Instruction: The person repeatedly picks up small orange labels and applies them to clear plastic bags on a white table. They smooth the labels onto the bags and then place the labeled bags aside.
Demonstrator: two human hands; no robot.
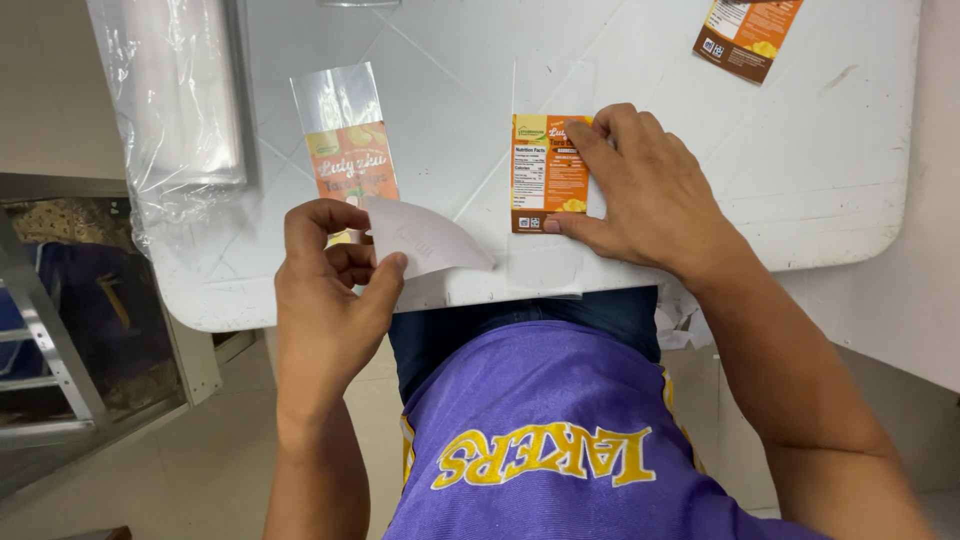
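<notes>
The right hand [640, 190] presses flat, fingers spread, on an orange-and-brown label [545, 172] lying on a clear bag [545, 265] at the table's [850, 200] near edge. The left hand [325, 300] pinches a curled white backing sheet [425, 240]. The right palm hides the label's right edge; the bag's outline is faint.

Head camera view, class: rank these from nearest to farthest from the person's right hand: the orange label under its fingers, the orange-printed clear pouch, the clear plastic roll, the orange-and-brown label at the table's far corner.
From the right hand:
1. Orange label, under its fingers.
2. Orange-and-brown label, far right corner.
3. Orange-printed clear pouch, to the left.
4. Clear plastic roll, far left edge.
</notes>
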